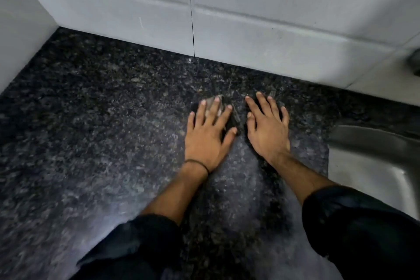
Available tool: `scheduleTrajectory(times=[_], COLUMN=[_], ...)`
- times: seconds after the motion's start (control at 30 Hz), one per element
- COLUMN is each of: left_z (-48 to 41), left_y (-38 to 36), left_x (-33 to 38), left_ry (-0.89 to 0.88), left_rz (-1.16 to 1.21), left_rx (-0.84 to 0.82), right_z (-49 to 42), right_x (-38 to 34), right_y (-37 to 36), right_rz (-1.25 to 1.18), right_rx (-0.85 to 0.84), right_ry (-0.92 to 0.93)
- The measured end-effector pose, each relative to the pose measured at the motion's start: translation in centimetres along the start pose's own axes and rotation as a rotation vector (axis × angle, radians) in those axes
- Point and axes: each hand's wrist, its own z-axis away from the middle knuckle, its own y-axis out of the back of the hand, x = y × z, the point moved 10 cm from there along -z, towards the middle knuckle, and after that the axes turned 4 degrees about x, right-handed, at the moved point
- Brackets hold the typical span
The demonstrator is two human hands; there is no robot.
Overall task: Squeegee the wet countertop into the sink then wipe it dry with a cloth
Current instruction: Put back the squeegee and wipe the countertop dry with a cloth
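The countertop is dark speckled granite with a dull wet sheen toward the front. My left hand and my right hand lie flat on it side by side, fingers spread, near the back wall. Both press down on a dark cloth that shows between the hands; a greyish corner of it peeks out under my left fingers. Most of the cloth is hidden under my palms. The steel sink starts just right of my right hand. No squeegee is in view.
White tiled walls close the counter at the back and on the left, forming a corner at the far left. A grey metal fitting shows at the right edge above the sink. My dark sleeves fill the bottom of the view.
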Motion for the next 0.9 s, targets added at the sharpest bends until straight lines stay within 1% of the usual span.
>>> scheduleTrajectory(times=[0.03, 0.1, 0.13, 0.17, 0.2, 0.27, 0.3, 0.33, 0.37, 0.4, 0.47, 0.53, 0.6, 0.63, 0.67, 0.7, 0.73, 0.77, 0.8, 0.83, 0.9], left_z=[2.4, 5.8, 6.6, 6.7, 6.3, 5.6, 5.7, 6.0, 6.5, 7.1, 8.8, 10.6, 11.5, 11.6, 11.5, 11.2, 11.1, 11.0, 11.1, 11.2, 11.7], left_y=[0.0, 0.3, 0.5, 0.8, 1.2, 2.6, 2.8, 2.7, 2.3, 1.9, 1.1, -0.5, -1.4, -1.1, -0.2, 1.2, 2.4, 3.2, 3.5, 3.3, 1.8], left_x=[1.3, 2.6, 1.9, 0.1, -2.3, -7.3, -8.6, -8.7, -7.6, -5.6, 0.1, 5.9, 10.4, 11.7, 11.9, 11.0, 9.1, 6.7, 4.3, 2.3, -0.2], left_ry=[-0.034, -0.168, -0.233, -0.236, -0.177, 0.075, 0.193, 0.270, 0.302, 0.294, 0.190, 0.057, -0.083, -0.121, -0.112, -0.060, 0.030, 0.133, 0.225, 0.298, 0.367], left_rz=[-0.005, -0.027, -0.046, -0.065, -0.076, -0.058, -0.038, -0.025, -0.021, -0.023, -0.012, 0.019, 0.141, 0.297, 0.487, 0.637, 0.683, 0.619, 0.495, 0.346, 0.143], left_rx=[-0.002, -0.042, -0.058, -0.066, -0.064, -0.017, -0.004, -0.003, 0.002, 0.010, 0.028, -0.016, -0.094, -0.126, -0.116, -0.042, 0.068, 0.159, 0.198, 0.174, 0.051], right_z=[0.1, 0.0, 0.2, 0.5, 1.0, 2.5, 3.7, 5.1, 6.6, 8.0, 10.5, 12.0, 12.1, 11.8, 11.4, 11.1, 10.9, 11.0, 11.3, 12.1, 14.1], right_x=[0.0, 0.0, 0.0, -0.1, 0.0, 0.4, 0.9, 1.6, 2.3, 3.2, 5.4, 6.7, 7.1, 7.2, 7.3, 7.3, 6.9, 5.9, 4.3, 2.3, -1.3], right_y=[0.0, 0.0, 0.0, 0.1, 0.2, 1.0, 1.7, 2.3, 2.8, 2.8, 2.9, 2.8, 3.0, 3.2, 3.7, 4.5, 5.4, 6.2, 6.5, 6.2, 4.2], right_rz=[-0.003, -0.025, -0.041, -0.058, -0.077, -0.116, -0.127, -0.126, -0.109, -0.085, -0.044, -0.055, -0.105, -0.135, -0.165, -0.193, -0.219, -0.237, -0.245, -0.249, -0.240], right_rx=[-0.002, -0.028, -0.050, -0.074, -0.095, -0.115, -0.109, -0.101, -0.099, -0.105, -0.124, -0.142, -0.163, -0.167, -0.160, -0.127, -0.071, -0.015, 0.013, 0.002, -0.112], right_ry=[0.002, 0.003, 0.010, 0.022, 0.035, 0.051, 0.059, 0.064, 0.067, 0.060, 0.023, 0.029, 0.057, 0.047, 0.016, -0.021, -0.048, -0.048, -0.017, 0.037, 0.152])
